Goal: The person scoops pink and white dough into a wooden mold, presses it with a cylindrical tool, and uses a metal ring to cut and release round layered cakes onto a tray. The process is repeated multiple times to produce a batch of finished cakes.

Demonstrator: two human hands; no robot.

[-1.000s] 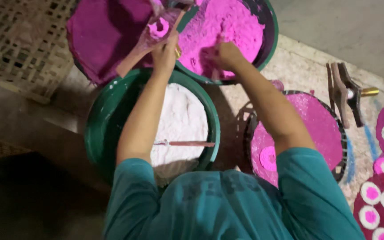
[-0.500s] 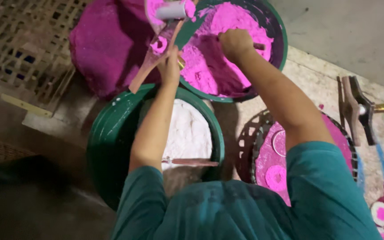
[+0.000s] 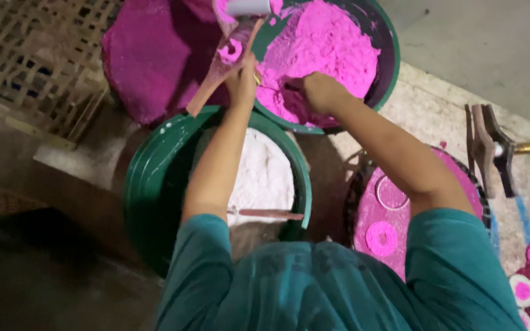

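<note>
Floor (image 3: pixel 473 55): bare grey concrete, dim | left hand (image 3: pixel 242 79): fingers grip wooden mould (image 3: pixel 219 67) | right hand (image 3: pixel 317 92): fingers buried in pink powder (image 3: pixel 326 49), spread untellable

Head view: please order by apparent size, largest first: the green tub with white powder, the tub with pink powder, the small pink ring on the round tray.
1. green tub with white powder, though it is nearer the camera.
2. tub with pink powder, partly cut off, so ranks 1 and 2 are unsure.
3. small pink ring, clearly smallest.
</note>
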